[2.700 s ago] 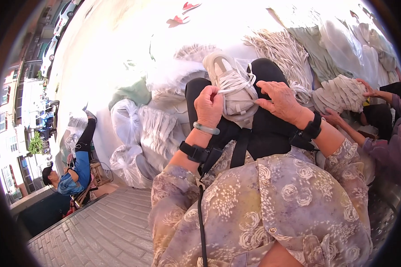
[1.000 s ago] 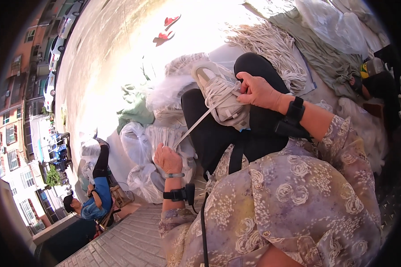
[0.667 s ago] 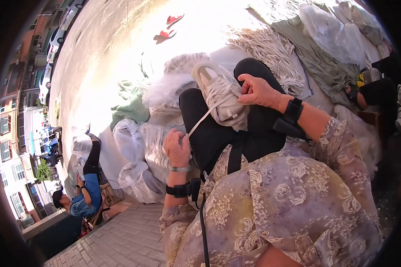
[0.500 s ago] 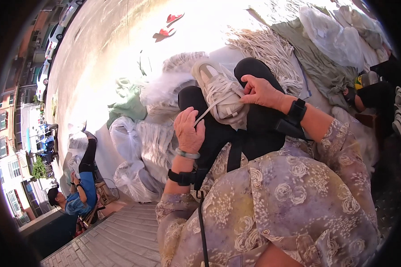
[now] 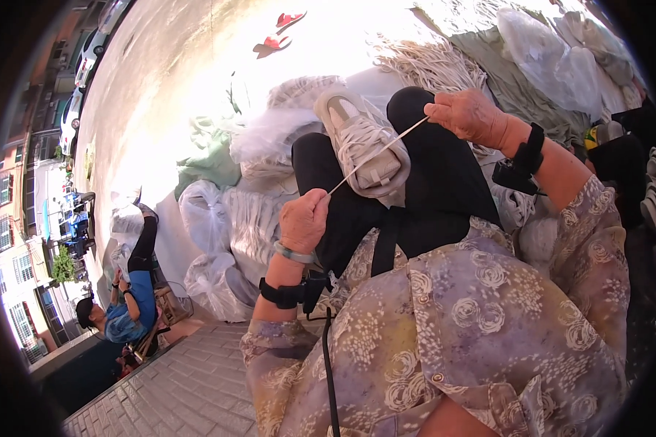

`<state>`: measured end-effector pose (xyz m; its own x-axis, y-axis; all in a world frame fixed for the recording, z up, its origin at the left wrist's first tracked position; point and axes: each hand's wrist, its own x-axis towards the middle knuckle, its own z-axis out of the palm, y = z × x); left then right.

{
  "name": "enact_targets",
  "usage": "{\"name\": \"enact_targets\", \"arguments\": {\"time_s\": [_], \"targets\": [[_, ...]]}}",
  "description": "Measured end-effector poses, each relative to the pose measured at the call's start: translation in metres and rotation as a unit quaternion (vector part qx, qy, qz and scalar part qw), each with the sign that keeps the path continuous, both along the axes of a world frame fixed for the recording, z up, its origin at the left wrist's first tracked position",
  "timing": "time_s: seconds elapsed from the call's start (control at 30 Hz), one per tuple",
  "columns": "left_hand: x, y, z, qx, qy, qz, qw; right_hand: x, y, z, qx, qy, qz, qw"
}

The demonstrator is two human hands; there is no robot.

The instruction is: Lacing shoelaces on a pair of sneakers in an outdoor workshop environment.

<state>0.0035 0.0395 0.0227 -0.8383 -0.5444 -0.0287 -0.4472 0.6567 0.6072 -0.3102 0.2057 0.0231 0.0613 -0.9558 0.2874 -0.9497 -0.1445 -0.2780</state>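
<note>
Since ½ sec ago, the R hand went up and out to the R, off the shoe, & the L hand shut its fingers and dipped a bit. Now a thin white lace goes straight btwn them, slanting over the shoe, high at the R. Both hands pinch it: L fingers are curled in a fist w/ the lace at thumb & finger; R fingers are folded, thumb and finger clamped on the other end. Both arms bend; R hand is higher, over the R knee, L hand by the L thigh.

The pale shoe sits btwn the black pant legs, toe pointing away. The lace lies across its view, & the R hand hides a bit of the stuff behind. Nr the R knee: a lace heap. On the L: clear bags & green cloth. Further off: red slippers, plus a person in blue.
</note>
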Motion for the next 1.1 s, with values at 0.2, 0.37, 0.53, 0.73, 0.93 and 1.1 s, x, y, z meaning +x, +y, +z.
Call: {"name": "enact_targets", "arguments": {"time_s": [0.2,0.37,0.53,0.73,0.93,1.1], "targets": [[0.041,-0.026,-0.019,-0.11,-0.034,-0.005,0.993,-0.049,0.037,-0.052,-0.017,-0.053,-0.096,0.994],[0.061,-0.039,-0.022,-0.182,-0.149,0.042,0.971,-0.047,0.068,-0.072,0.016,-0.093,-0.18,0.979],[0.014,-0.013,-0.009,-0.222,-0.001,-0.069,0.973,0.002,0.061,-0.04,0.274,-0.552,-0.281,0.736],[-0.076,0.034,0.003,-0.198,0.072,-0.18,0.961,0.056,0.018,-0.021,0.234,-0.746,-0.214,0.586],[-0.104,0.041,-0.02,-0.026,0.006,-0.106,0.994,0.067,-0.004,-0.036,0.145,-0.721,-0.168,0.657],[-0.107,0.036,-0.038,0.152,-0.008,-0.007,0.988,0.068,-0.013,-0.047,0.144,-0.731,-0.211,0.632]]}}
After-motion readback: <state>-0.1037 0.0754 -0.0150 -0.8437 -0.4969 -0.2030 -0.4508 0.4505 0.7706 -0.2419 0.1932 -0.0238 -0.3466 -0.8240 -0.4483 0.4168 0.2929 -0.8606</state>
